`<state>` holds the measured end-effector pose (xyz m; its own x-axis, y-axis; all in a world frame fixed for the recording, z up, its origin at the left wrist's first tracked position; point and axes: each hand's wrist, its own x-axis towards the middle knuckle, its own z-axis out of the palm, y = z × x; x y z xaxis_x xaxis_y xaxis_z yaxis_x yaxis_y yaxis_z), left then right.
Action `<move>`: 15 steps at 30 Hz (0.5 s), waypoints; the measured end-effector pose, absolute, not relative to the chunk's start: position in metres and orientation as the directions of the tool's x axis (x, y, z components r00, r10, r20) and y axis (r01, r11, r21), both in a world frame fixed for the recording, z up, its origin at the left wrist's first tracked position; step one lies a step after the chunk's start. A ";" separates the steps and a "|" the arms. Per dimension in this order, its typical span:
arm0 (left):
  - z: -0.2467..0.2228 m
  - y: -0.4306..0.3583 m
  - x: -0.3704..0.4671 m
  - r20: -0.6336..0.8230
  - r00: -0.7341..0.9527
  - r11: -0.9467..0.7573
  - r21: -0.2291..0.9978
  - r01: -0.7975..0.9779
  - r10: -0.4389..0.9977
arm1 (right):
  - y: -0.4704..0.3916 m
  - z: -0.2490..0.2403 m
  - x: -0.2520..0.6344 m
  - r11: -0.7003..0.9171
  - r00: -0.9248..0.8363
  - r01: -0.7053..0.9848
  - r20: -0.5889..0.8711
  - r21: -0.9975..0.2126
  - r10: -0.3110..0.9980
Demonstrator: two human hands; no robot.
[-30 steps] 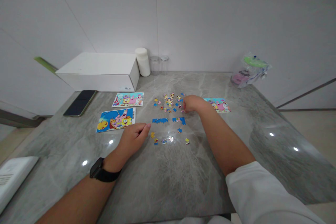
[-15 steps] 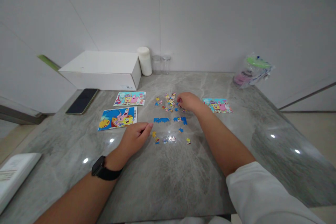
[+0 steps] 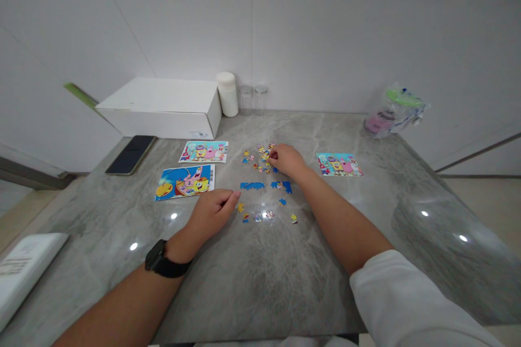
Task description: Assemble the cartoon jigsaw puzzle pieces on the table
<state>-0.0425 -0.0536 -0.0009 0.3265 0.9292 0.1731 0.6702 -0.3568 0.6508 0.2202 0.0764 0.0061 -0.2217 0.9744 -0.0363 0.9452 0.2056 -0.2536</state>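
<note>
My right hand (image 3: 287, 159) is over the right side of a pile of small puzzle pieces (image 3: 262, 150), its fingers pinched together; what they grip, if anything, is too small to tell. Curled on the table, my left hand (image 3: 214, 210) lies just left of the loose pieces and holds nothing visible. Between the hands are two joined blue strips, one on the left (image 3: 252, 186) and one on the right (image 3: 287, 187). Nearer to me lie a yellow piece (image 3: 241, 207), a blue piece (image 3: 282, 202), a yellow-green piece (image 3: 293, 219) and a few others.
Picture cards lie at the left (image 3: 203, 152), below it (image 3: 185, 181), and at the right (image 3: 340, 165). A phone (image 3: 131, 155), white box (image 3: 163, 111), white bottle (image 3: 227, 95), two clear jars (image 3: 246, 102) and a plastic-wrapped container (image 3: 386, 114) stand or lie farther out on the grey table (image 3: 260, 282).
My right hand has moved slightly left over the pile, and its fingers remain pinched. My left hand has stayed in place on the table. The whole view has shifted a little.
</note>
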 end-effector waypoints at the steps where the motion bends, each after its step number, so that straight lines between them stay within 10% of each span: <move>1: -0.001 -0.054 -0.043 0.172 0.327 -0.356 0.650 0.671 0.929 | 0.078 0.005 0.221 0.200 -0.217 0.941 -0.035 -0.273 0.976; 8: -0.001 -0.054 -0.042 0.172 0.326 -0.355 0.658 0.664 0.930 | 0.093 0.010 0.241 0.139 -0.176 0.906 -0.056 -0.401 0.983; 15: 0.007 -0.045 -0.044 0.283 0.166 -0.324 0.724 0.609 0.945 | 0.110 0.021 0.292 -0.027 0.002 0.981 -0.126 -0.192 0.992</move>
<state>-0.0436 -0.0452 0.0074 0.1657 0.9447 0.2828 0.6094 -0.3236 0.7239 0.2917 0.1100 0.0210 0.0023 0.9921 -0.1257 0.9811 -0.0265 -0.1916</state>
